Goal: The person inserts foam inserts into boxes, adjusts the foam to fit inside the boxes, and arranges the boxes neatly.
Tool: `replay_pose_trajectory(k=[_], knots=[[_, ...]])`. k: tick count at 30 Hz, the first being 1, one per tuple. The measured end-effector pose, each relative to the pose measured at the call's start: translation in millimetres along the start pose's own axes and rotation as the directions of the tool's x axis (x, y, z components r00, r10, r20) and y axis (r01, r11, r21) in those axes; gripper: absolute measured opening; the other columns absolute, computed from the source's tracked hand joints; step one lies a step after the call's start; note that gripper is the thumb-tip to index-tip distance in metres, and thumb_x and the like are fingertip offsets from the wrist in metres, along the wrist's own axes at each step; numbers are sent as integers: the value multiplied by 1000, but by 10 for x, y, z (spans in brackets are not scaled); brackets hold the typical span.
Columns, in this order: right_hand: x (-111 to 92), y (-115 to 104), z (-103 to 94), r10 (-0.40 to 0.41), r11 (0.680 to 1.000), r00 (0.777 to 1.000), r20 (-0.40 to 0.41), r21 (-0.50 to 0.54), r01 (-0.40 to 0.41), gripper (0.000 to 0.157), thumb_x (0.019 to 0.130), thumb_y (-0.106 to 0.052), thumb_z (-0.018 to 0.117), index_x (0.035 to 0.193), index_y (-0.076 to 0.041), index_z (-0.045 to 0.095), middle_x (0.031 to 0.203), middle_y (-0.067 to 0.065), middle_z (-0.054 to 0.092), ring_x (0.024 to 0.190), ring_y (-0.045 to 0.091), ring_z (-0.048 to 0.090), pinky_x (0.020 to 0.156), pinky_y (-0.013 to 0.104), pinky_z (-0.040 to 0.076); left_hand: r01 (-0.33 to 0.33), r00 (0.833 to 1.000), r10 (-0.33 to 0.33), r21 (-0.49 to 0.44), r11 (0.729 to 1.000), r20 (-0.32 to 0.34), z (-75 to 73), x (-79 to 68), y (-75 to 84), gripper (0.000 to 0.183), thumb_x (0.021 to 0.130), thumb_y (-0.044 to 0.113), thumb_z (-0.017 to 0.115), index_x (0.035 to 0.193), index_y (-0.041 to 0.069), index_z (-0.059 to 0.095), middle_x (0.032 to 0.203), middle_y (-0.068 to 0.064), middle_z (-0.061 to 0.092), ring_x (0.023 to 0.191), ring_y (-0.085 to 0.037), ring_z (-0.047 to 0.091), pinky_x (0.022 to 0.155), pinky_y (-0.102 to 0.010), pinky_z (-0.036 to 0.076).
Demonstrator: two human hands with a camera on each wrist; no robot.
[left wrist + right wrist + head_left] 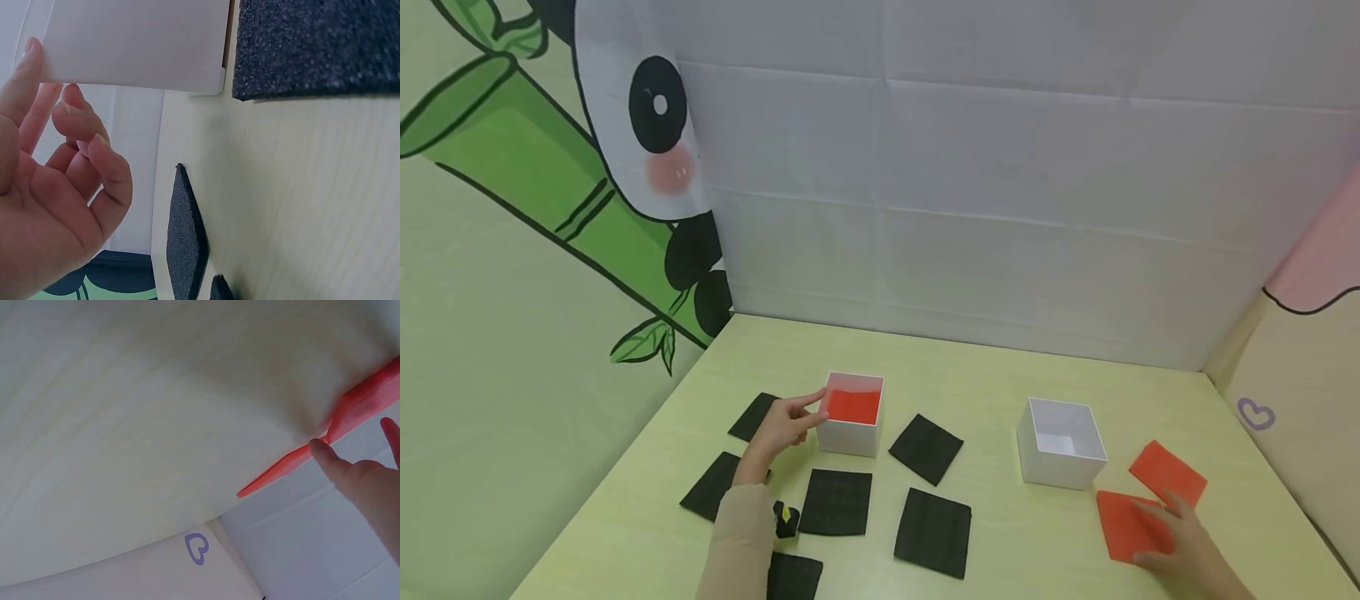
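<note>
My left hand (781, 429) is at the left side of a white open box (847, 438). Its thumb and forefinger hold the box near the rim at one corner, while the other fingers curl loosely in the left wrist view. Red sheet material (853, 407) shows inside that box. On the right, my right hand (1183, 542) reaches over a red square (1123, 525), fingers spread and thumb near its front edge. Another red square (1165, 471) lies just behind, partly under the fingertips. In the right wrist view one fingertip meets the red material (369, 403).
A second white box (1060, 467) stands open left of the red squares, its inner floor visible. Black squares lie about the table, including a black square (837, 502) before the left box and a black square (927, 448) beside it. White cloth (970, 167) hangs behind the table.
</note>
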State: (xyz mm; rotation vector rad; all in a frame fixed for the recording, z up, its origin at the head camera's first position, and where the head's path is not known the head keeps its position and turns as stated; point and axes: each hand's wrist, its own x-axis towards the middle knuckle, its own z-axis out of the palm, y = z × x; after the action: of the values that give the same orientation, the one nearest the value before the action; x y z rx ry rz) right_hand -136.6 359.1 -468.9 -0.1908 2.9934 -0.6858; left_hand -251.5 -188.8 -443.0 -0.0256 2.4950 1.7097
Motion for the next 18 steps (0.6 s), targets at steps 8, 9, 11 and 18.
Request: replay_pose_trajectory(k=[8, 9, 11, 18], knots=[[18, 60, 7, -119, 993, 992, -32, 7, 119, 65, 56, -19, 82, 108, 9, 55, 117, 36, 34, 102, 50, 36, 74, 59, 39, 9, 1000, -9, -4, 1000, -2, 4, -9, 4, 50, 81, 20, 67, 128, 16, 51, 66, -11, 46, 51, -17, 40, 50, -28, 35], [20, 64, 10, -126, 992, 991, -40, 16, 127, 65, 55, -18, 82, 107, 9, 55, 118, 36, 33, 102, 50, 35, 74, 59, 39, 10, 1000, -10, -5, 1000, -3, 4, -10, 5, 50, 81, 20, 66, 128, 16, 51, 67, -13, 47, 51, -18, 41, 50, -28, 35], [24, 70, 15, -138, 990, 989, -52, 35, 140, 64, 55, -17, 82, 107, 8, 55, 120, 37, 30, 103, 52, 33, 73, 61, 38, 12, 1000, -12, -6, 1000, -5, 3, -13, 12, 49, 82, 19, 66, 128, 16, 51, 69, -16, 47, 51, -18, 41, 50, -28, 35], [18, 60, 33, -137, 984, 987, -79, 104, 145, 59, 56, -13, 81, 105, 4, 54, 124, 37, 21, 105, 54, 25, 73, 67, 32, 17, 1000, -17, -2, 1000, -11, 2, -17, 23, 49, 82, 18, 66, 128, 16, 51, 73, -22, 48, 52, -18, 42, 51, -28, 36]])
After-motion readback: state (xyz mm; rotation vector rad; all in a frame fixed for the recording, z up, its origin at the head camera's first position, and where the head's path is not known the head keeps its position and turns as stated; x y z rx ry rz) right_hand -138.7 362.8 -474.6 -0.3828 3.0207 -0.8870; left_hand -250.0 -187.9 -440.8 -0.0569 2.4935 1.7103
